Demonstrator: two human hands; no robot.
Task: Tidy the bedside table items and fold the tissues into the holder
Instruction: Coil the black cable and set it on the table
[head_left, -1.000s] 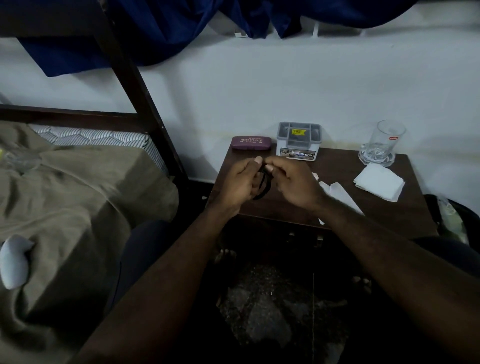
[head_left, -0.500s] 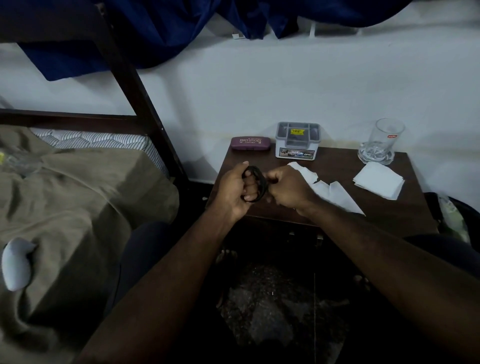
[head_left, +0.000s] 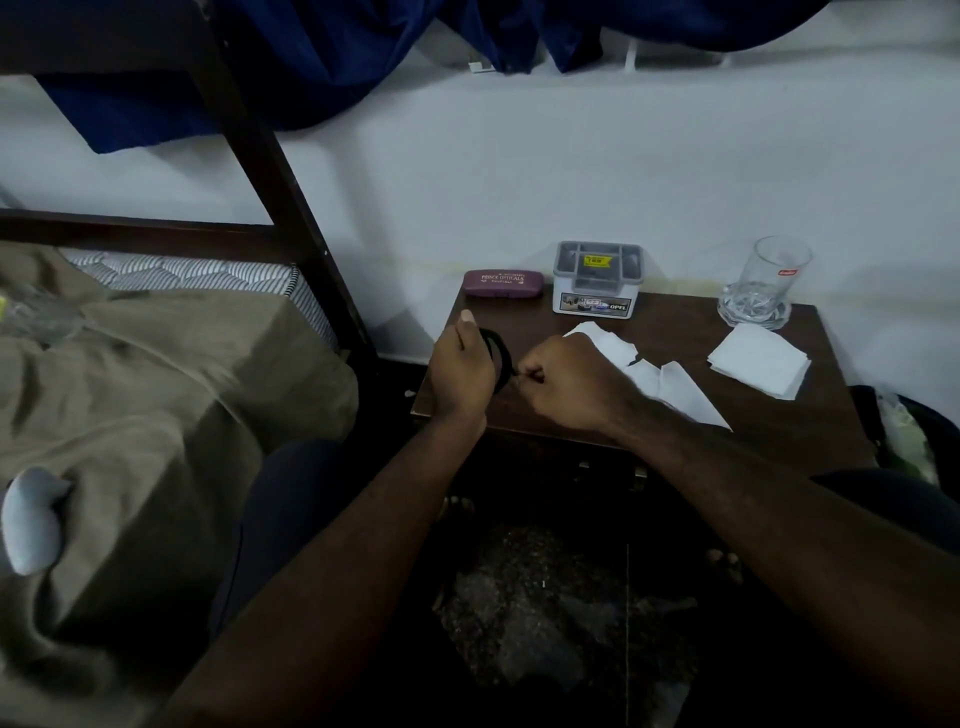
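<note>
Over the front left of the dark wooden bedside table (head_left: 779, 426), my left hand (head_left: 465, 364) grips a black coiled cord (head_left: 498, 349), thumb up. My right hand (head_left: 563, 387) sits just right of it, fingers curled and pinching the cord's end. Loose white tissues (head_left: 660, 379) lie unfolded on the table behind my right hand. A folded stack of tissues (head_left: 758, 361) rests at the right. The grey holder box (head_left: 597, 278) stands at the back by the wall.
A maroon spectacle case (head_left: 503, 283) lies left of the holder. A drinking glass (head_left: 763, 283) stands at the back right corner. A bed with an olive cover (head_left: 130, 415) and dark frame post (head_left: 280, 197) is to the left. Blue cloth (head_left: 337, 57) hangs above.
Both hands drew back toward the table's front left with the black cord, uncovering the loose tissues. The left hand turned thumb up, and the right hand now pinches the cord's end.
</note>
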